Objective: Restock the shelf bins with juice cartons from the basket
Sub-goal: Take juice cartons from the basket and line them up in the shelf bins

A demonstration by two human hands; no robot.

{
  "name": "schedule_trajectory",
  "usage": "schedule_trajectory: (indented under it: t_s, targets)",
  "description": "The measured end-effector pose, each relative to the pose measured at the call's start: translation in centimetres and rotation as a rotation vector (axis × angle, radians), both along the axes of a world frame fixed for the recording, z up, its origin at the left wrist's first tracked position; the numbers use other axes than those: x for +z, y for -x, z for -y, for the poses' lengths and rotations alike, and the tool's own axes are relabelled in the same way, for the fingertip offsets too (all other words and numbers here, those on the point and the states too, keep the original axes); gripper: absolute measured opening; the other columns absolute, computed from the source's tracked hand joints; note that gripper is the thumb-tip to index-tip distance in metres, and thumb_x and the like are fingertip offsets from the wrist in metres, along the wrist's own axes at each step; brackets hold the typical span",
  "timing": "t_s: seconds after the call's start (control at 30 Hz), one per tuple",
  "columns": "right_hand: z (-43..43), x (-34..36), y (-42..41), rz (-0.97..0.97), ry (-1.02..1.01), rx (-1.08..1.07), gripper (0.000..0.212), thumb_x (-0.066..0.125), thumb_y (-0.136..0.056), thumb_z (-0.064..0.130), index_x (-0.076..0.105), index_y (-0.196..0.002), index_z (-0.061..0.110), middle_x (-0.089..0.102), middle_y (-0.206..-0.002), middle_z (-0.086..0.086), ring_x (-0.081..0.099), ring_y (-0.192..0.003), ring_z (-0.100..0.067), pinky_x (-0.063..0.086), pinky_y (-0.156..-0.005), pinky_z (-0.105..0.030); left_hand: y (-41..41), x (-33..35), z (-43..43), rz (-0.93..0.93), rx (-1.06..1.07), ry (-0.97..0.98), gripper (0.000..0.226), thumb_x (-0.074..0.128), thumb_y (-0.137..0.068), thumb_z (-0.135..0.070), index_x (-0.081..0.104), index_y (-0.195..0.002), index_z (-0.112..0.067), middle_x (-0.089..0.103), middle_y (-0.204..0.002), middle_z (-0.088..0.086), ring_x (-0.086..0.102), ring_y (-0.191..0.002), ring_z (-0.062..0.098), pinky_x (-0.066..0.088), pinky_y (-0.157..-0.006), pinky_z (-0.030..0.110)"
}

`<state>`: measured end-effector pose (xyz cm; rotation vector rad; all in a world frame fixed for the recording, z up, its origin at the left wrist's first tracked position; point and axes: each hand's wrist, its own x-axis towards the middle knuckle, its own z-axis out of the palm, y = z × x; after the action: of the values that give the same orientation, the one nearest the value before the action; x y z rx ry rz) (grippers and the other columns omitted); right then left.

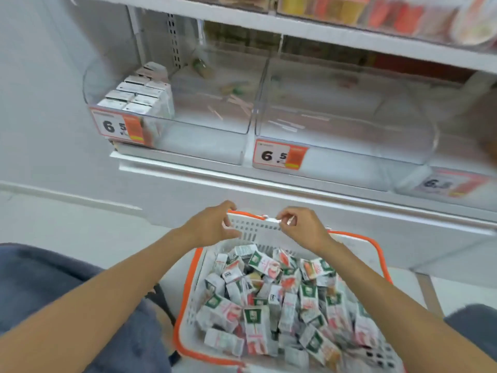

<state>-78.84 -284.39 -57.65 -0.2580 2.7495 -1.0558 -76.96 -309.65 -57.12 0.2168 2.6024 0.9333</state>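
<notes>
Head view, working near to far.

- Lower centre of frame: basket (pixel 179 319), orange rim, heaped with juice cartons (pixel 269 305). They lie jumbled, with long axes pointing every way and none lined up for a clean pick.
- Mid frame: both your hands are on the basket's far wall (pixel 255 224), neither on a carton. Your left hand (pixel 212 224) curls round its left end, and your right hand (pixel 301 227) pinches the top edge at the right.
- Key relation: the cartons sit down-frame of both hands, on your side of them, so you'd reach back and down. Both hands look about equally close to the heap.
- Upper frame: clear shelf bins. The left bin (pixel 201 141) holds a block of stacked cartons (pixel 139 95), upright in rows at its left end, with loose straws (pixel 236 100) beyond. The middle bin (pixel 349 146) shows no cartons.
- Judgement: your left hand lies under the started left bin and your right hand under the middle one.
</notes>
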Motion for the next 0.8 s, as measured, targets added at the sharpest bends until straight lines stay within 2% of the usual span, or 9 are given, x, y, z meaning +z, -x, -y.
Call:
schedule_trajectory:
  t_s: [0.07, 0.17, 0.37, 0.43, 0.5, 0.6, 0.67, 0.73, 0.8]
  targets:
    - [-3.9, -3.9, -1.9, 0.154, -0.033, -0.070, 0.017, 0.062, -0.085, 0.004, 0.072, -0.097, 0.011, 0.065, -0.089, 0.007, 0.058, -0.080, -0.007, 0.042, -0.073, -0.014, -0.7, -3.3, -1.9, 0.109, -0.019, -0.028, 0.063, 0.072, -0.084, -0.036, 0.042, -0.136, -0.019, 0.061, -0.104, 0.002, 0.057, -0.075, 0.013, 0.048, -0.074, 0.028]
    - [-5.9, -8.5, -3.2, 0.335, -0.069, -0.038, 0.023, 0.065, -0.090, 0.017, 0.067, -0.111, 0.009, 0.067, -0.108, -0.003, 0.060, -0.094, -0.016, 0.050, -0.089, -0.032, -1.0, -6.9, -2.9, 0.235, 0.011, -0.035, 0.063, 0.072, -0.083, -0.040, 0.042, -0.136, -0.023, 0.064, -0.108, 0.000, 0.063, -0.084, 0.012, 0.049, -0.074, 0.023]
    - [-1.3, -15.6, -1.2, 0.506, -0.240, 0.104, 0.056, 0.056, -0.097, 0.033, 0.039, -0.147, 0.016, 0.046, -0.143, -0.012, 0.048, -0.128, -0.029, 0.042, -0.105, -0.038, -1.5, -9.7, -2.2, 0.306, 0.046, -0.063, 0.044, 0.070, -0.083, -0.048, 0.048, -0.119, -0.039, 0.065, -0.085, -0.020, 0.064, -0.077, -0.002, 0.047, -0.059, 0.012]
    - [0.0, -17.2, -1.2, 0.485, -0.436, 0.156, 0.055, 0.058, -0.093, 0.040, 0.048, -0.137, 0.008, 0.048, -0.134, -0.014, 0.046, -0.125, -0.030, 0.042, -0.104, -0.039, -1.7, -10.2, -2.2, 0.325, 0.047, -0.061, 0.040, 0.068, -0.084, -0.047, 0.051, -0.119, -0.037, 0.064, -0.088, -0.020, 0.063, -0.081, -0.002, 0.045, -0.063, 0.013]
    - [0.5, -17.8, -1.4, 0.474, -0.495, 0.203, 0.043, 0.061, -0.089, 0.044, 0.064, -0.108, 0.005, 0.054, -0.112, -0.011, 0.049, -0.114, -0.028, 0.042, -0.101, -0.038, -1.8, -10.7, -2.5, 0.350, 0.045, -0.058, 0.039, 0.068, -0.086, -0.042, 0.054, -0.121, -0.032, 0.062, -0.093, -0.018, 0.062, -0.086, 0.000, 0.046, -0.068, 0.016]
    - [-0.2, -16.9, -1.4, 0.567, -0.208, 0.166, 0.025, 0.069, -0.086, 0.033, 0.065, -0.081, 0.009, 0.057, -0.087, -0.008, 0.057, -0.082, -0.021, 0.049, -0.077, -0.033, -1.6, -10.6, -3.6, 0.344, 0.093, -0.047, 0.044, 0.067, -0.088, -0.038, 0.052, -0.127, -0.024, 0.062, -0.107, -0.009, 0.060, -0.093, 0.005, 0.047, -0.073, 0.019]
    - [-1.0, -14.9, -1.3, 0.606, 0.098, 0.020, 0.020, 0.072, -0.085, 0.029, 0.069, -0.086, 0.009, 0.064, -0.080, -0.010, 0.057, -0.066, -0.018, 0.046, -0.064, -0.031, -1.4, -10.2, -4.8, 0.351, 0.170, -0.086, 0.066, 0.066, -0.088, -0.042, 0.036, -0.142, -0.021, 0.053, -0.126, -0.005, 0.058, -0.103, 0.013, 0.046, -0.080, 0.024]
    - [-1.6, -12.6, -1.3, 0.649, 0.316, -0.082, 0.029, 0.071, -0.086, 0.035, 0.072, -0.101, 0.011, 0.072, -0.082, -0.007, 0.061, -0.070, -0.014, 0.045, -0.063, -0.026, -1.5, -9.3, -6.1, 0.510, 0.298, -0.233, 0.093, 0.068, -0.082, -0.051, 0.014, -0.152, -0.021, 0.042, -0.134, -0.005, 0.051, -0.117, 0.018, 0.043, -0.093, 0.032]
    - [-2.1, -10.8, -1.2, 0.724, 0.427, -0.022, 0.034, 0.068, -0.087, 0.041, 0.071, -0.108, 0.015, 0.074, -0.087, 0.007, 0.066, -0.082, -0.008, 0.047, -0.074, -0.023, -1.8, -8.6, -7.0, 0.745, 0.403, -0.515, 0.092, 0.069, -0.077, -0.055, 0.025, -0.150, -0.020, 0.046, -0.141, -0.004, 0.049, -0.127, 0.021, 0.043, -0.102, 0.037]
